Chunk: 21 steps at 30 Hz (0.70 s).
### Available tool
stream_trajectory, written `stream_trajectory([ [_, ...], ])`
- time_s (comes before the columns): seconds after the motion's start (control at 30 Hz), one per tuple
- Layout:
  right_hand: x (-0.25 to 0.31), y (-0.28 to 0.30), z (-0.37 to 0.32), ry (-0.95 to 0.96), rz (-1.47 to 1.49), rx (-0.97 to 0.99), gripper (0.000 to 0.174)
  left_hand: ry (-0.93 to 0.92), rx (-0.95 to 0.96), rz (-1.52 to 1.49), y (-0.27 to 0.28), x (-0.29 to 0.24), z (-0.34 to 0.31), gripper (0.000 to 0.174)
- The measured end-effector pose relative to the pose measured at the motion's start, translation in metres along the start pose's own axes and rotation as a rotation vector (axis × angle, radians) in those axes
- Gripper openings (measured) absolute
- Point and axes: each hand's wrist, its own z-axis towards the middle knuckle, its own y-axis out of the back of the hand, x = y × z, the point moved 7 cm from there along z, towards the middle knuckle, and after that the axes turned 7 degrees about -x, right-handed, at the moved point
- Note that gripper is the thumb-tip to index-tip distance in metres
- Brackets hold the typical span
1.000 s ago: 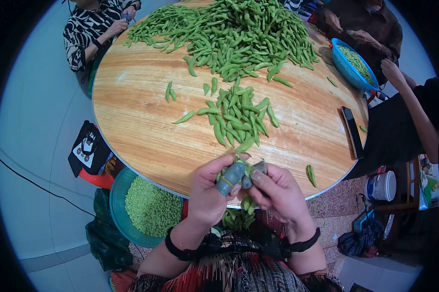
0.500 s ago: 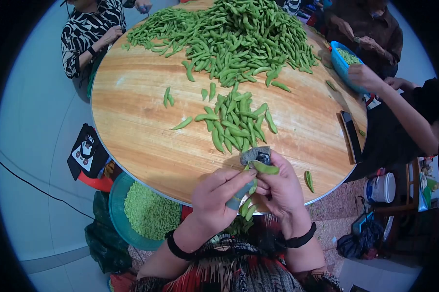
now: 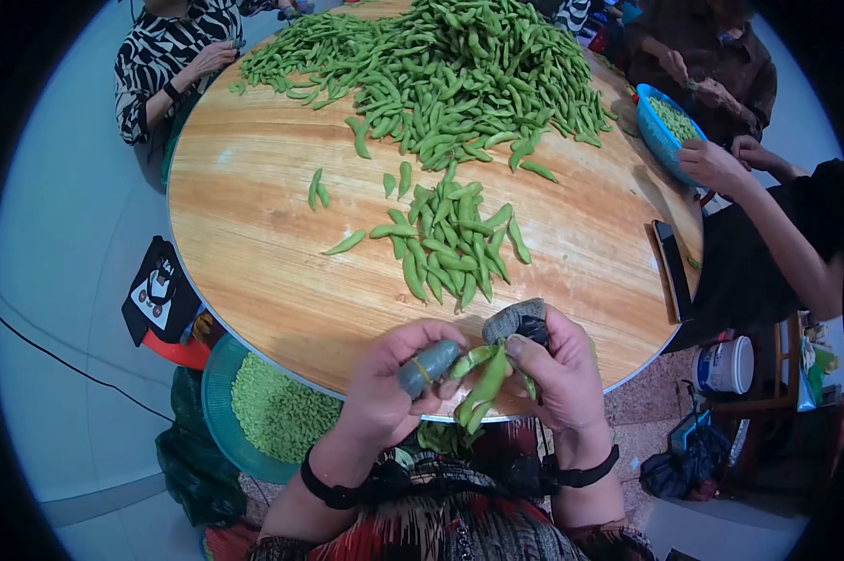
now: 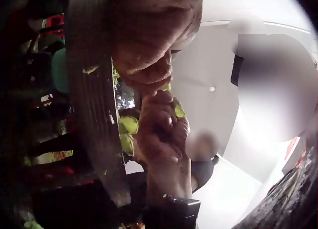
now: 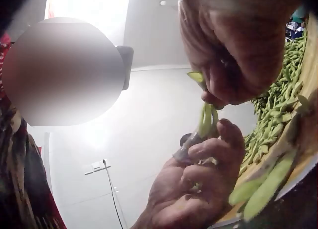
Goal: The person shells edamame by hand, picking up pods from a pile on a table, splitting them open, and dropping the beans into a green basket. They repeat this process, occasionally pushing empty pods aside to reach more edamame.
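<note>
My left hand [image 3: 385, 379] wears a grey cover with a yellow band [image 3: 429, 367] on its thumb and grips one end of a split green soybean pod [image 5: 206, 119]. Facing it, my right hand [image 3: 567, 374], with a dark grey fabric cover [image 3: 514, 320] on a finger, pinches the pod's other end. A second small pod piece [image 5: 196, 79] sticks out from the right fingers in the right wrist view. Two whole pods [image 5: 258, 194] lie by the table's near edge, just below the hands. Beyond the hands is a small heap of pods [image 3: 455, 234].
A large pod pile [image 3: 478, 75] covers the far side of the round wooden table [image 3: 254, 234]. A teal basket [image 3: 218, 411] of shelled beans stands low at left. A phone [image 3: 672, 271] lies at the right edge. Other people work around a blue basket [image 3: 660, 150].
My hands have come closer to the body and the left has drawn back left from the right, uncovering its thumb cover and the pod. At right, another person's hand has moved to the blue basket.
</note>
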Motion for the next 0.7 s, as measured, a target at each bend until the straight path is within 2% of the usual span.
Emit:
stream_trajectory([
  [0.1,0.001,-0.004,0.001,0.092,-0.042,0.005,0.015,0.109,0.044,-0.1,-0.001,0.012,-0.002,0.025],
  [0.17,0.002,-0.007,-0.001,0.087,-0.072,0.027,0.013,0.003,0.11,-0.012,-0.005,0.007,-0.003,0.028],
  [0.23,0.002,-0.007,-0.001,0.085,-0.102,0.054,0.011,0.005,0.056,0.056,-0.006,0.002,-0.004,0.023],
  [0.27,0.0,-0.005,-0.001,0.069,-0.105,0.055,0.01,0.012,0.005,0.125,-0.003,0.001,-0.005,0.019],
  [0.33,-0.001,0.0,-0.002,0.055,-0.109,0.057,0.01,0.027,0.023,0.067,0.0,0.003,-0.006,0.015],
  [0.4,-0.007,0.001,-0.005,-0.099,0.039,0.118,0.01,0.042,0.041,0.01,0.002,0.006,-0.006,0.011],
  [0.43,-0.008,0.001,-0.006,-0.097,0.039,0.119,0.01,0.041,0.071,0.003,0.001,0.007,-0.006,0.011],
  [0.5,-0.005,0.0,-0.008,0.023,-0.082,0.12,0.012,0.041,0.103,-0.004,-0.002,0.011,-0.005,0.013],
  [0.53,-0.007,-0.003,-0.01,0.024,-0.082,0.12,0.012,0.059,0.086,-0.047,-0.001,0.014,-0.005,0.015],
  [0.6,0.002,-0.014,-0.015,0.264,-0.256,0.156,0.015,0.078,0.069,-0.089,0.001,0.021,-0.005,0.018],
  [0.67,-0.001,-0.011,-0.016,0.25,-0.26,0.16,0.015,-0.039,-0.015,0.223,0.006,0.021,-0.006,0.019],
  [0.7,-0.001,-0.009,-0.016,0.235,-0.264,0.164,0.016,-0.041,-0.014,0.223,0.004,0.02,-0.006,0.019],
])
